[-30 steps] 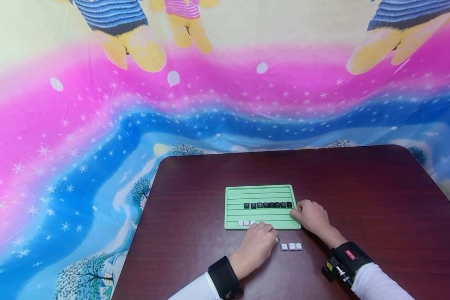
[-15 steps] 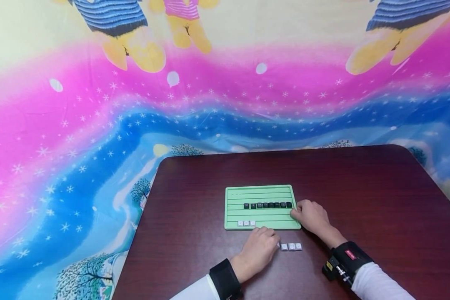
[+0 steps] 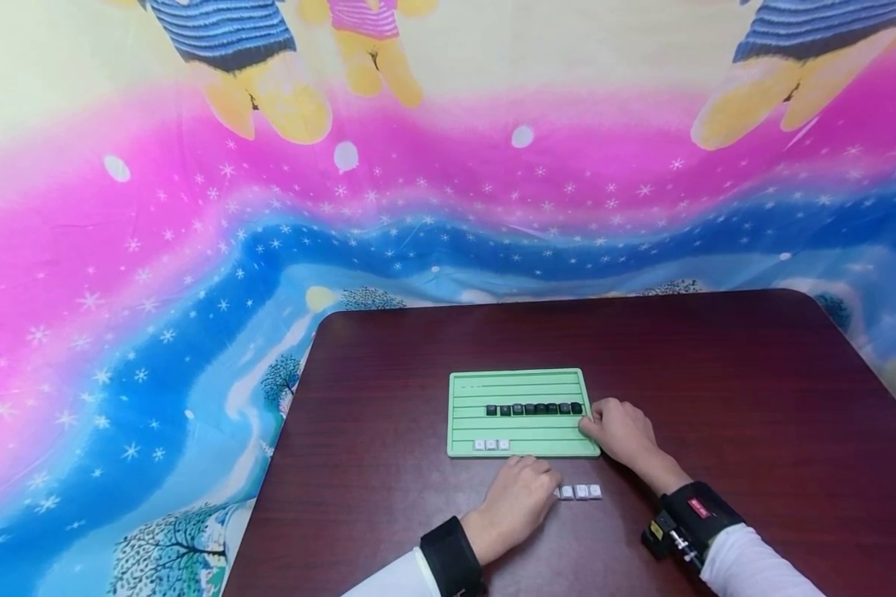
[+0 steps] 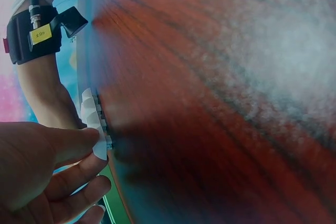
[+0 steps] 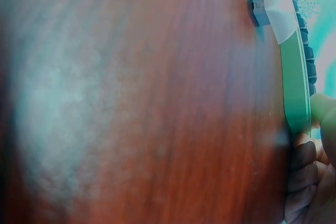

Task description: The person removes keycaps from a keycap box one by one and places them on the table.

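Observation:
A light green grooved tray (image 3: 523,381) lies on the table. My right hand (image 3: 621,431) grips its right edge, thumb on top and fingers curled at the side, as the right wrist view shows at the tray's green wall (image 5: 295,87). Just below the tray's front edge is my left hand (image 3: 518,497). Its thumb and index finger pinch a white keycap (image 4: 100,148) at the left end of a short row of white keycaps (image 3: 581,492) on the table. Three white keycaps (image 3: 490,445) sit in the tray's front groove, at the left.
Several black keycaps (image 3: 541,409) line a middle groove of the tray, reaching its right edge. The dark red-brown table (image 3: 754,373) extends around the tray. Behind it hangs a printed cloth (image 3: 448,182) with snowflakes and bears.
My left hand has shifted slightly right and toward the person, away from the tray's front edge to the loose row. The third white keycap in the tray is now uncovered. My right hand stays put.

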`<state>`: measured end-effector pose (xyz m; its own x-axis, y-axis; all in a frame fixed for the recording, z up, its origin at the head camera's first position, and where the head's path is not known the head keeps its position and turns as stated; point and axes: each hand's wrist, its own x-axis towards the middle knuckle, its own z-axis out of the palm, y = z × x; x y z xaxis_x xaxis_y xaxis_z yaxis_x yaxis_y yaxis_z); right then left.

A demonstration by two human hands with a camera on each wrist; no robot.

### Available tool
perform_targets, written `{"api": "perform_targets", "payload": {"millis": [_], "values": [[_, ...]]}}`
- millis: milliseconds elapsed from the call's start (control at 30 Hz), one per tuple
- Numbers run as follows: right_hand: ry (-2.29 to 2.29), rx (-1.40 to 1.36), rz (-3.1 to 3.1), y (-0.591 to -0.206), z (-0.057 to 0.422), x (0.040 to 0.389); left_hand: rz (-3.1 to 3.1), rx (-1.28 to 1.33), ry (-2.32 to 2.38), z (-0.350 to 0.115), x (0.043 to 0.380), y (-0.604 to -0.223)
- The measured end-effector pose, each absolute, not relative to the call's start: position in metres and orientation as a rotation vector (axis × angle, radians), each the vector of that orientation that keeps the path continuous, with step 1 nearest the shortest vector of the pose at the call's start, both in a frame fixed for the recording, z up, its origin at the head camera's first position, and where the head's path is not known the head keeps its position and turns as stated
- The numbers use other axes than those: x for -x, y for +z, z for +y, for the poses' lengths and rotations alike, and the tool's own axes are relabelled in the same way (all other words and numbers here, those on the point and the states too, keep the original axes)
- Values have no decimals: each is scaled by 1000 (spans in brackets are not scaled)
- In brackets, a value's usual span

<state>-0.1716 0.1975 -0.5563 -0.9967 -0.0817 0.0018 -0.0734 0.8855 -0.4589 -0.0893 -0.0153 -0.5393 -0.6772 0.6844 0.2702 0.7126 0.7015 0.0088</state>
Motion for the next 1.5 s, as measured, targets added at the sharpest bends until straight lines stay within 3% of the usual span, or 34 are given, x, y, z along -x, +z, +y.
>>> {"api": "perform_targets", "payload": {"millis": [1500], "values": [[-756, 142, 3042, -557, 198, 171, -2686, 1048, -177, -24, 97, -526]]}}
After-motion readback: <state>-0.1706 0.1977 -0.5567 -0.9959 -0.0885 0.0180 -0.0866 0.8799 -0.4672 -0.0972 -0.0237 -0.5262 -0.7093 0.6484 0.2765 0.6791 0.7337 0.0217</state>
